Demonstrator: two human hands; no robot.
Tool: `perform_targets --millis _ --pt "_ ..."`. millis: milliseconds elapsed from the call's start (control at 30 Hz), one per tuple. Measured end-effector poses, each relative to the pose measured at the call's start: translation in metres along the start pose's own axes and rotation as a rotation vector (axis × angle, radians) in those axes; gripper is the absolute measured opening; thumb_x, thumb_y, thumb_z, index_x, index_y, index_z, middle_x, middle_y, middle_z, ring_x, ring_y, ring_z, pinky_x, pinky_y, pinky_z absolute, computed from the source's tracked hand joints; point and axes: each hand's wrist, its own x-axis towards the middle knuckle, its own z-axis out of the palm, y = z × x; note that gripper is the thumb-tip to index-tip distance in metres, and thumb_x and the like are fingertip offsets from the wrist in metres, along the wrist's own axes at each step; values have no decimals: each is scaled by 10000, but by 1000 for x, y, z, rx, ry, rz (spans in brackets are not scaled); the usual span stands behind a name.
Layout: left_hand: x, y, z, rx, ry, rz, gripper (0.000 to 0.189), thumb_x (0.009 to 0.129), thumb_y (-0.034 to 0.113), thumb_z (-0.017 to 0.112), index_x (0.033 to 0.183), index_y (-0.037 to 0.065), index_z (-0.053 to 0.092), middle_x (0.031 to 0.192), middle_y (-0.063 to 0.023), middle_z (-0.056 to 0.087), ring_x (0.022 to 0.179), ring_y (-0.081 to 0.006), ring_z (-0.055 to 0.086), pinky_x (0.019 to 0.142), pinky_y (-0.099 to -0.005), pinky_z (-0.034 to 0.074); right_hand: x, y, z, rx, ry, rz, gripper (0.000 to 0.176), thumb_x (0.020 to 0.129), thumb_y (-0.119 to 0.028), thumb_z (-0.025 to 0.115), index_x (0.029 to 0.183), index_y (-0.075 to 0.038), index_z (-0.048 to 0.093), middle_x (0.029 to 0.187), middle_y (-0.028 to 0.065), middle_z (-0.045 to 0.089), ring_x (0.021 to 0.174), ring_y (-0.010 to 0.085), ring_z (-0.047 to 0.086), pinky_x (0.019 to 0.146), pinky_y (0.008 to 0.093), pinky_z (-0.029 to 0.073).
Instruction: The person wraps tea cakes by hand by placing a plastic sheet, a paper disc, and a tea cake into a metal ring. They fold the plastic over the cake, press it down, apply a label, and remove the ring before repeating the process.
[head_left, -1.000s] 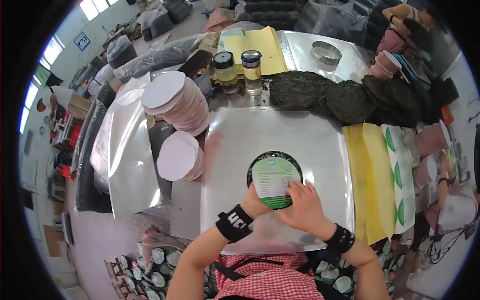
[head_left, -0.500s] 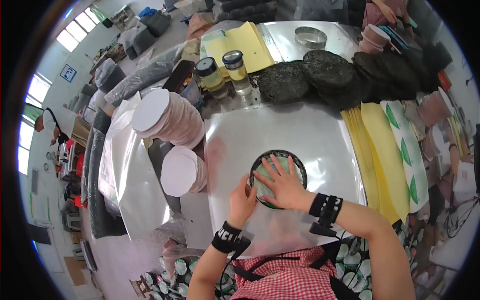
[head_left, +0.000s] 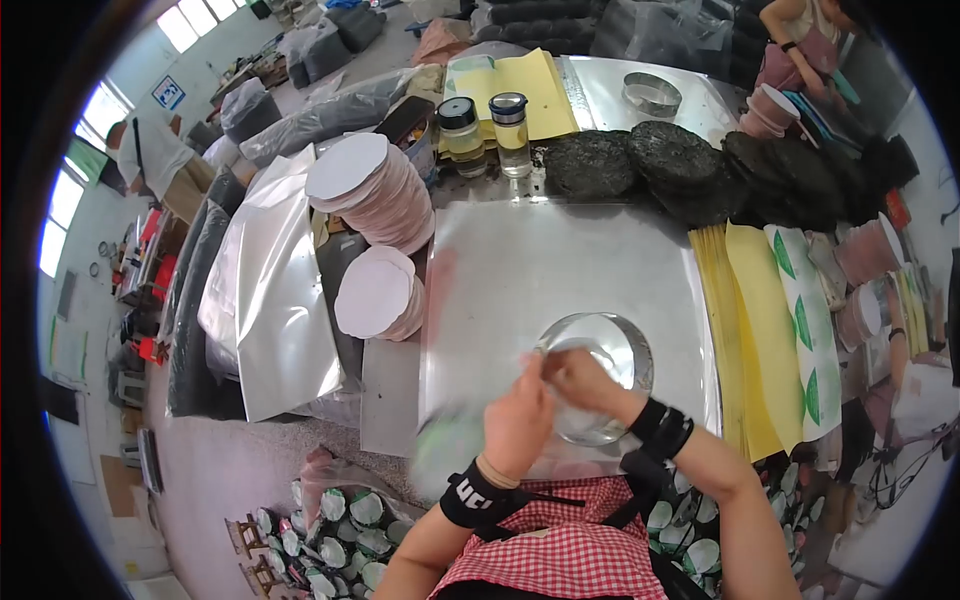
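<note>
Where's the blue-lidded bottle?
In the head view, the bottle stands beyond the metal sheet, between the black-lidded jar on its left and dark discs on its right.

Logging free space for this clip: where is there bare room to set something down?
Bare: the far half of the metal sheet, bordered by jars, dark discs, yellow sheets and white-disc stacks. Crowded: its near side, with the ring, left hand and right hand.

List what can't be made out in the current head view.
All head view:
- Fingertips of left hand and right hand: blurred where they meet; anything pinched is unclear.
- Ring's left wall: partly behind the hands.
- Green-white shape: motion blur.
- Upper-right co-worker's head: cut off by image edge.
</note>
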Motion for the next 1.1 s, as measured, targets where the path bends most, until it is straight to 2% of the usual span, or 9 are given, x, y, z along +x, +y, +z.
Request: perform_targets --millis 133,200,300,400,567,733,867,967,1100 --pt "-43 -66 -10 -547 -229 -578 412 870 125 678 1262 31 596 823 -123 674 661 -307 667 619 -377 547 -21 -16 11 -211 130 -12 437 878 -265 654 1261 -57 617 1236 150 652 1244 346 541 1061 483 424" --pt "-65 -125 -36 -460 -241 -300 222 816 146 757 1024 83 713 909 -84 652 861 -281 642 803 -367 522 -43 18 4 -553 428 -556 555 851 -409 699 1301 -97 610 1281 139 629 1276 351 516 1096 502 392" --pt "-49 -151 -102 -24 -599 212 107 776 213 804 801 141 730 1001 -42 601 1026 -256 542 934 -391 420 -85 35 8 -604 467 -405 661 788 -501 744 1318 -127 613 1435 270 451 1330 435 443 1118 523 357" --pt "-41 -159 -95 -39 -806 202 104 754 247 814 767 191 727 1031 -17 559 1059 -257 484 960 -411 355 -100 57 29 -480 417 -364 601 700 -477 827 1150 -105 684 1493 400 277 1348 520 392 1122 525 354" --pt "-40 -170 -92 -122 -746 245 110 757 226 801 788 157 722 1009 -33 558 1040 -269 493 913 -427 371 -123 38 51 -393 399 -509 386 718 -310 849 886 -44 626 1468 402 324 1311 518 446 1058 480 441" --pt "26 -105 -126 81 -133 233 144 714 96 780 824 128 694 918 -59 568 922 -306 541 799 -427 434 -105 8 92 -40 12 -333 409 728 -308 843 961 -46 633 1460 409 320 1301 545 429 1045 496 444" --pt "-25 -107 -118 82 -525 575 146 742 157 750 878 122 708 922 -37 614 958 -269 608 893 -405 496 -65 46 41 -335 474 -332 577 755 -292 823 1219 -75 557 1509 367 262 1337 514 386 1072 489 415" --pt "-40 -136 -88 30 -689 402 232 757 185 759 966 104 702 1005 -46 654 1017 -278 620 934 -411 496 -63 49 27 -424 685 -191 672 754 -267 821 1306 -53 504 1493 389 260 1308 507 414 1063 502 410" --pt "32 -132 -105 237 -163 290 301 810 220 745 1051 53 680 1139 -81 676 1114 -301 617 956 -416 487 -109 87 82 -522 539 -252 557 821 -172 720 1319 -1 535 1445 306 416 1276 479 464 1031 511 443"
